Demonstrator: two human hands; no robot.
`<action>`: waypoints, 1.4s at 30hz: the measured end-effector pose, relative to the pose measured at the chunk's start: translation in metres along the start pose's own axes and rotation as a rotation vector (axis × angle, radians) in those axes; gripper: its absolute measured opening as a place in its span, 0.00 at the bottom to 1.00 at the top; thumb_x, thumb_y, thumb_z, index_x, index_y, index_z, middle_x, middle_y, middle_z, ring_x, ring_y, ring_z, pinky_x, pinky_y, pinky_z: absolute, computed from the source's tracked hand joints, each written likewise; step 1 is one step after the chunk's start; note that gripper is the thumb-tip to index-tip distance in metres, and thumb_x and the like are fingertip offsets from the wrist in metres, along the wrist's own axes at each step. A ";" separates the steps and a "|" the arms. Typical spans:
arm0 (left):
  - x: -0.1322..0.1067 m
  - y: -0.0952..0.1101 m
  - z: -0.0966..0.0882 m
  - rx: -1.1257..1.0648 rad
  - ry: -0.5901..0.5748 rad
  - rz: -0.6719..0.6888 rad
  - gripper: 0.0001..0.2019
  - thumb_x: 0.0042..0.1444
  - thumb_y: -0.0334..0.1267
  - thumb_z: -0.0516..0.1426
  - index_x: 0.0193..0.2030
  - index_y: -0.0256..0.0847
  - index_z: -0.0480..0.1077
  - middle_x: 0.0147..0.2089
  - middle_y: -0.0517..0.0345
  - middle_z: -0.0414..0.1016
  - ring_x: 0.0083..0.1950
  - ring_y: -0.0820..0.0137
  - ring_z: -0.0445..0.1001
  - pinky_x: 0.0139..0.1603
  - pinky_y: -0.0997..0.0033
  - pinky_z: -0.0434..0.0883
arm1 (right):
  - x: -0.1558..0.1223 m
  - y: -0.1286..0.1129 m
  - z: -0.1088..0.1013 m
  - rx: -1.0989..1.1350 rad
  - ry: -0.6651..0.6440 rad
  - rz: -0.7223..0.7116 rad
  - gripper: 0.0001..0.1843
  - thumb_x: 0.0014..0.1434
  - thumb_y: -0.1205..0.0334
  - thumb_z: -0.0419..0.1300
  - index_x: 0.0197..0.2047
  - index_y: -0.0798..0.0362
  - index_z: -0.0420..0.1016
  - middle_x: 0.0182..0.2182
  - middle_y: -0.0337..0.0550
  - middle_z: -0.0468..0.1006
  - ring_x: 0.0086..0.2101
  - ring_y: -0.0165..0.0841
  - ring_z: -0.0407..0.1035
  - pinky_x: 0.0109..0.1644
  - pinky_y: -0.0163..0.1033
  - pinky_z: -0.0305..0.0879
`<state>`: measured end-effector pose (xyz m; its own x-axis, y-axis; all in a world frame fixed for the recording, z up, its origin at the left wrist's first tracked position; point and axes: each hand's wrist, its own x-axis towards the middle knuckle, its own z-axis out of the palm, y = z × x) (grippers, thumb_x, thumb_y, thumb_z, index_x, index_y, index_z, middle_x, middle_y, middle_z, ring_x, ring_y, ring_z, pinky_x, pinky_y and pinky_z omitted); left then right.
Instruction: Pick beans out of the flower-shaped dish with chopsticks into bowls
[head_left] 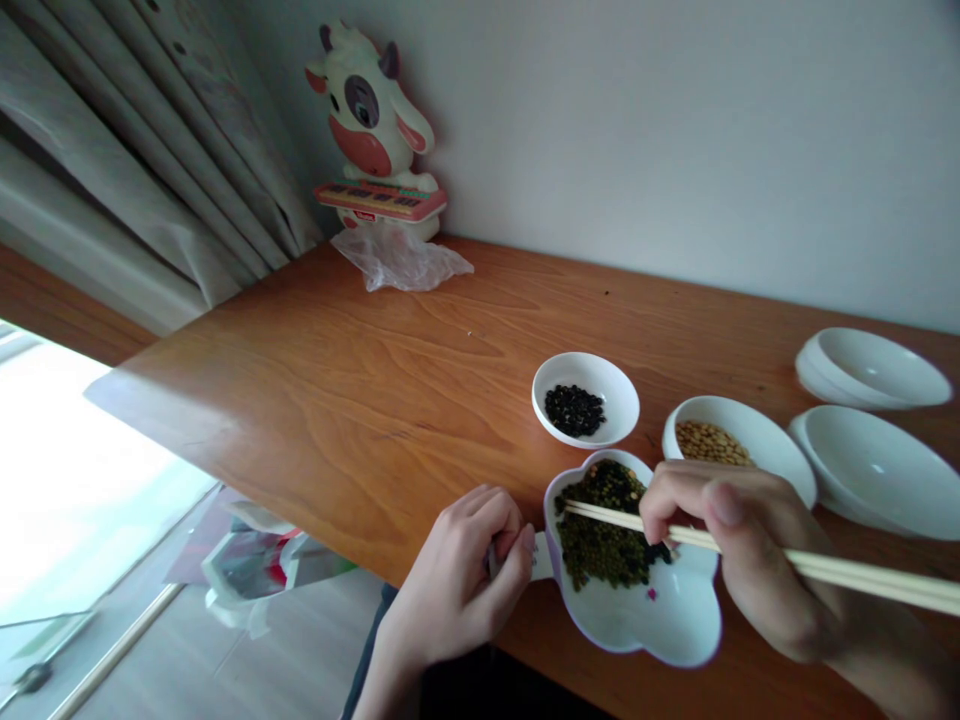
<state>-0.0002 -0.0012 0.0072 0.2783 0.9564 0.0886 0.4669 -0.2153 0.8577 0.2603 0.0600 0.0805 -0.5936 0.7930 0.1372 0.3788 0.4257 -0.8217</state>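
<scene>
My left hand [469, 570] is closed round the short handle of a white flower-shaped bowl [679, 620] with a lilac rim. Inside it lie small green beans [600, 550] mixed with black beans. My right hand [750, 550] grips a pair of pale wooden chopsticks [832, 568], whose tips reach into the beans at the bowl's left side. Whether the tips pinch a bean is too small to tell. Just beyond stands a round white bowl [619, 395] with black beans [574, 410]. Another white bowl [780, 445], partly hidden by my right hand, contains tan beans [709, 440].
Two more white bowls, one behind [874, 365] and one nearer [877, 465], stand on the right. A toy cow with a keyboard [375, 130] leans against the wall, a crumpled plastic bag [401, 260] before it. The wooden table [360, 380] ends at left above the floor.
</scene>
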 end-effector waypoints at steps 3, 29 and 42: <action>0.000 0.000 0.000 -0.007 -0.007 0.002 0.14 0.68 0.35 0.54 0.32 0.44 0.52 0.33 0.60 0.65 0.34 0.68 0.62 0.37 0.65 0.60 | 0.000 0.001 0.003 0.039 0.035 -0.005 0.32 0.76 0.44 0.39 0.30 0.50 0.73 0.23 0.40 0.72 0.25 0.32 0.65 0.31 0.41 0.57; -0.003 -0.005 0.000 -0.049 -0.026 -0.015 0.14 0.69 0.35 0.54 0.33 0.44 0.54 0.33 0.60 0.66 0.34 0.70 0.64 0.36 0.67 0.63 | -0.014 -0.008 -0.047 -0.298 0.091 0.074 0.16 0.76 0.55 0.50 0.40 0.45 0.76 0.31 0.39 0.79 0.30 0.34 0.72 0.33 0.43 0.62; -0.002 -0.004 -0.001 -0.065 -0.034 -0.018 0.15 0.70 0.34 0.54 0.32 0.43 0.53 0.33 0.61 0.66 0.34 0.71 0.63 0.38 0.68 0.63 | -0.002 -0.004 -0.048 -0.398 0.137 -0.087 0.16 0.75 0.59 0.52 0.35 0.49 0.75 0.25 0.35 0.74 0.24 0.27 0.65 0.28 0.37 0.59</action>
<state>-0.0034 -0.0023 0.0039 0.2990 0.9526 0.0563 0.4170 -0.1835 0.8902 0.2940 0.0771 0.1101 -0.5456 0.7860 0.2908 0.5922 0.6071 -0.5299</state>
